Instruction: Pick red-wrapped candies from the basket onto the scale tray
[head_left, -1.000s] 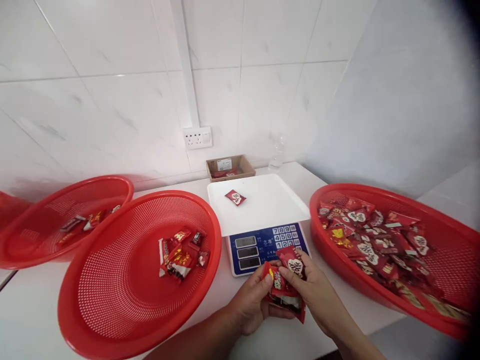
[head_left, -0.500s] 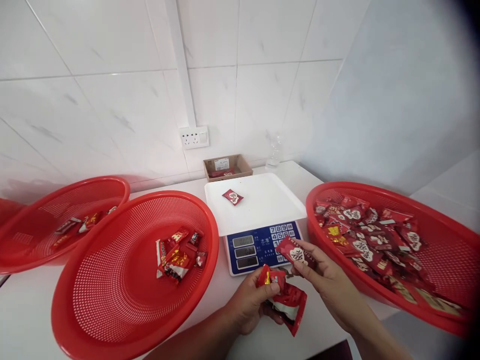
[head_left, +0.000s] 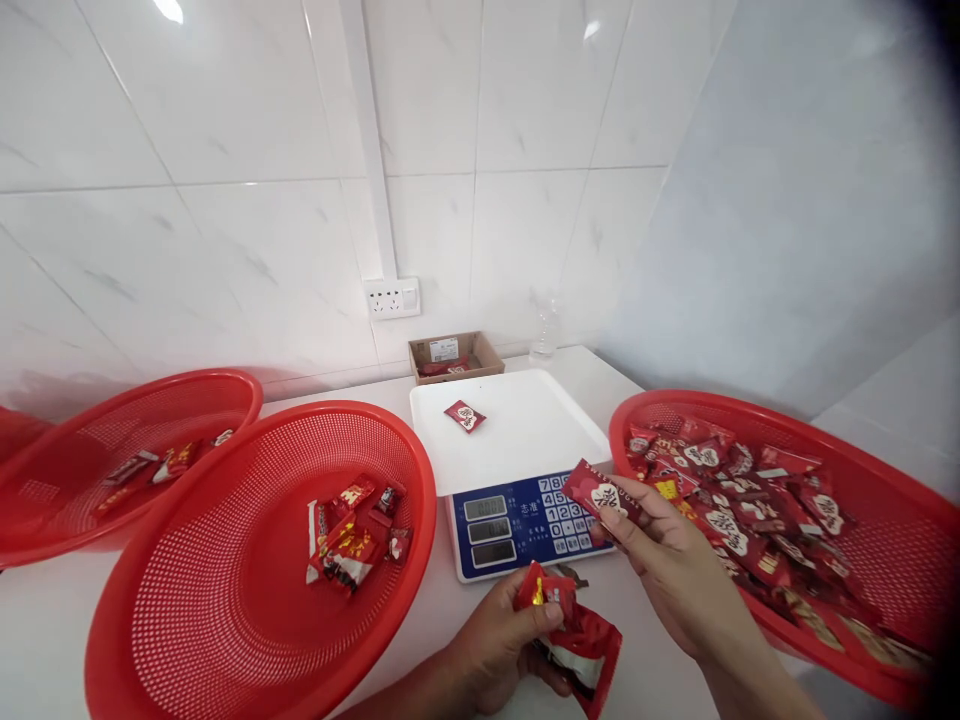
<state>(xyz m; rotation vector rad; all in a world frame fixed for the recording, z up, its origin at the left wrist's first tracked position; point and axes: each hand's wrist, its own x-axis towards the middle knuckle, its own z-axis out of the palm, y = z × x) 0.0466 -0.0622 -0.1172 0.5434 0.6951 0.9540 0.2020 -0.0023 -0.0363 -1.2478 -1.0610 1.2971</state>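
Note:
My left hand [head_left: 504,640] is closed on a bunch of red candy packets [head_left: 574,635] low at the table's front edge. My right hand [head_left: 667,560] pinches a single red packet [head_left: 600,492] with a white heart mark, held above the scale's keypad. The scale [head_left: 517,470] stands in the middle; one red packet [head_left: 465,415] lies on its white pan. The right red basket [head_left: 862,620] is full of red packets and sits just right of my right hand.
A red mesh basket [head_left: 225,640] left of the scale holds several mixed sweets [head_left: 349,530]. Another red basket [head_left: 67,520] at far left holds a few. A small cardboard box [head_left: 446,355], a clear bottle [head_left: 545,335] and a wall socket [head_left: 392,298] stand behind the scale.
My right hand has pulled one packet out of the bunch and raised it up and right, over the keypad. My left hand has kept the bunch low.

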